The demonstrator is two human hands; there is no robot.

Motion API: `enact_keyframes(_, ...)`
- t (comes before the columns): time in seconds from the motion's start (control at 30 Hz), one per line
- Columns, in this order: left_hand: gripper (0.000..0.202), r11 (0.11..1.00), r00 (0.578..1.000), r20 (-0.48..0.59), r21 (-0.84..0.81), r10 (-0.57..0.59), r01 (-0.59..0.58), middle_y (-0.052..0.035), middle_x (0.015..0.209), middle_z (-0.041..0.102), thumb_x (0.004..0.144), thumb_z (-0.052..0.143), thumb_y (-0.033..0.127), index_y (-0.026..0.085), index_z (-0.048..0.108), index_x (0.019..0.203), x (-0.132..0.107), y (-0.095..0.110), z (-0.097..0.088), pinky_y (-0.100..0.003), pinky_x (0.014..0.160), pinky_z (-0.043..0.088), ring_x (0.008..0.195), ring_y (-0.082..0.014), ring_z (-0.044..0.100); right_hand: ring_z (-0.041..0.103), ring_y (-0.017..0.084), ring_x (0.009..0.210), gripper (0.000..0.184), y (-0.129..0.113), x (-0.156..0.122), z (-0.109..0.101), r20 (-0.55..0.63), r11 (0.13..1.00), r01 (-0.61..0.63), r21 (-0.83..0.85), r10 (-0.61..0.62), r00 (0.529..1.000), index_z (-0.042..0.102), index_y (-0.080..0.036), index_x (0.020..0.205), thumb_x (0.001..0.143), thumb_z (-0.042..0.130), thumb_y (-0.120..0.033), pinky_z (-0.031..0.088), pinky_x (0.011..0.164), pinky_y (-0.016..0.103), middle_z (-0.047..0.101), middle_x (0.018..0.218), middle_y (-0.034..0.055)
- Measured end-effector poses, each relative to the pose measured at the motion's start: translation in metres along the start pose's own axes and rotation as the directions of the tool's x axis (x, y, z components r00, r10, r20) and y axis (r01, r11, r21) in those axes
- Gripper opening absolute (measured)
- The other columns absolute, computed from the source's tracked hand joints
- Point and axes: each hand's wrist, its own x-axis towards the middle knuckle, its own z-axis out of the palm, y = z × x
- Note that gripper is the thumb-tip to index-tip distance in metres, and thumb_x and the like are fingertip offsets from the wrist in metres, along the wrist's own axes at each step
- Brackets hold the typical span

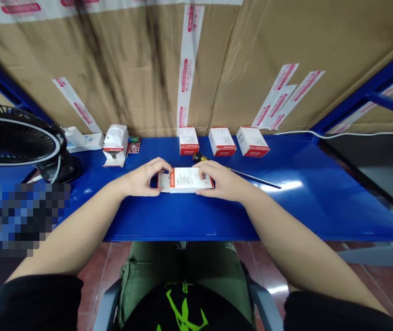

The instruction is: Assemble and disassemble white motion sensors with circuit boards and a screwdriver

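A small white and red-orange cardboard box, printed "DETECTOR", lies flat near the middle of the blue table. Its left end looks opened out, with a flap showing. My left hand holds that end between thumb and fingers. Around the right end of the box, my right hand is closed, thumb along the near side. A screwdriver with a black and yellow handle lies behind and to the right of my right hand, partly hidden by it.
Three closed white and red boxes stand along the back of the blue table. Back left are a white device on an open box, a small circuit board and white packaging. A black fan stands far left.
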Motion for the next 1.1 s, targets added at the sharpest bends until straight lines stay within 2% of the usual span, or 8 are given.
enact_keyframes(0.17, 0.026, 0.999, 0.997, 0.076, -0.020, -0.025, 0.027, -0.0073, 0.103, 0.081, 0.088, 0.078, 0.032, 0.022, 0.078, 0.111, -0.003, -0.008, 0.001, -0.042, 0.096, 0.061, 0.093, -0.0245, 0.076, 0.070, 0.033, 0.121, 0.036, -0.002, 0.000, -0.007, 0.029, 0.999, -0.001, 0.046, -0.001, 1.000, 0.049, -0.028, 0.091, 0.087, 0.084, -0.034, 0.059, 0.103, 0.051, 0.074, 0.130, 0.0124)
enact_keyframes(0.3, 0.020, 0.999, 0.999, -0.024, -0.030, -0.039, 0.038, -0.0076, 0.092, 0.082, 0.099, 0.072, 0.040, 0.025, 0.084, 0.104, 0.001, -0.005, 0.016, -0.046, 0.098, 0.060, 0.088, -0.0249, 0.076, 0.069, 0.033, 0.125, 0.036, 0.000, -0.003, -0.009, 0.031, 0.995, 0.022, 0.095, -0.026, 0.999, 0.050, -0.028, 0.093, 0.087, 0.085, -0.035, 0.058, 0.105, 0.050, 0.075, 0.134, 0.0116)
enact_keyframes(0.4, 0.022, 0.999, 0.995, -0.088, -0.003, -0.053, 0.053, -0.0089, 0.097, 0.083, 0.100, 0.070, 0.042, 0.027, 0.086, 0.101, 0.002, 0.000, 0.022, -0.049, 0.101, 0.058, 0.098, -0.0273, 0.075, 0.069, 0.032, 0.123, 0.035, 0.003, -0.003, -0.008, 0.018, 0.995, 0.033, 0.090, -0.035, 0.999, 0.052, -0.028, 0.095, 0.087, 0.085, -0.037, 0.059, 0.104, 0.050, 0.074, 0.133, 0.0110)
enact_keyframes(0.57, 0.024, 0.998, 0.991, -0.127, 0.040, -0.048, 0.054, -0.0083, 0.109, 0.085, 0.100, 0.066, 0.039, 0.028, 0.086, 0.106, -0.001, 0.015, 0.012, -0.051, 0.110, 0.053, 0.110, -0.0282, 0.074, 0.067, 0.034, 0.127, 0.034, 0.006, -0.001, -0.007, -0.036, 0.997, 0.065, 0.045, -0.064, 0.997, 0.053, -0.028, 0.095, 0.088, 0.085, -0.038, 0.056, 0.109, 0.054, 0.070, 0.138, 0.0129)
enact_keyframes(0.73, 0.032, 0.999, 0.996, -0.082, -0.010, -0.043, 0.042, -0.0074, 0.114, 0.085, 0.101, 0.059, 0.037, 0.025, 0.078, 0.079, 0.000, 0.022, 0.011, -0.050, 0.112, 0.054, 0.115, -0.0288, 0.077, 0.065, 0.036, 0.133, 0.032, 0.006, -0.002, -0.006, -0.104, 0.996, 0.066, -0.055, -0.072, 0.992, 0.054, -0.028, 0.097, 0.088, 0.084, -0.034, 0.053, 0.114, 0.059, 0.070, 0.142, 0.0129)
enact_keyframes(0.83, 0.029, 0.968, 0.975, -0.109, -0.183, -0.192, 0.171, -0.0048, 0.087, 0.079, 0.103, 0.057, 0.041, 0.024, 0.070, 0.084, 0.003, 0.020, 0.022, -0.041, 0.088, 0.063, 0.087, -0.0240, 0.078, 0.063, 0.038, 0.136, 0.031, 0.006, -0.002, -0.002, -0.151, 0.992, 0.078, -0.103, -0.093, 0.984, 0.054, -0.029, 0.098, 0.089, 0.084, -0.035, 0.051, 0.115, 0.060, 0.068, 0.146, 0.0132)
enact_keyframes(0.93, 0.018, 0.861, 0.899, -0.191, -0.419, -0.393, 0.288, 0.0018, 0.077, 0.069, 0.095, 0.068, 0.038, 0.025, 0.056, 0.093, 0.008, 0.014, 0.036, -0.030, 0.057, 0.055, 0.056, -0.0147, 0.063, 0.063, 0.039, 0.139, 0.030, 0.006, 0.000, 0.004, -0.169, 0.984, 0.082, -0.157, -0.109, 0.980, 0.056, -0.029, 0.098, 0.090, 0.084, -0.035, 0.050, 0.117, 0.062, 0.068, 0.150, 0.0132)
enact_keyframes(1.1, 0.055, 0.674, 0.831, -0.214, -0.700, -0.513, 0.236, 0.0010, 0.089, 0.078, 0.074, 0.087, 0.029, 0.027, 0.035, 0.092, 0.012, 0.006, 0.041, -0.018, 0.049, 0.044, 0.056, -0.0089, 0.061, 0.063, 0.040, 0.140, 0.023, 0.008, 0.004, 0.016, -0.219, 0.954, 0.163, -0.250, -0.219, 0.951, 0.059, -0.028, 0.099, 0.096, 0.080, -0.036, 0.051, 0.115, 0.064, 0.068, 0.150, 0.0159)
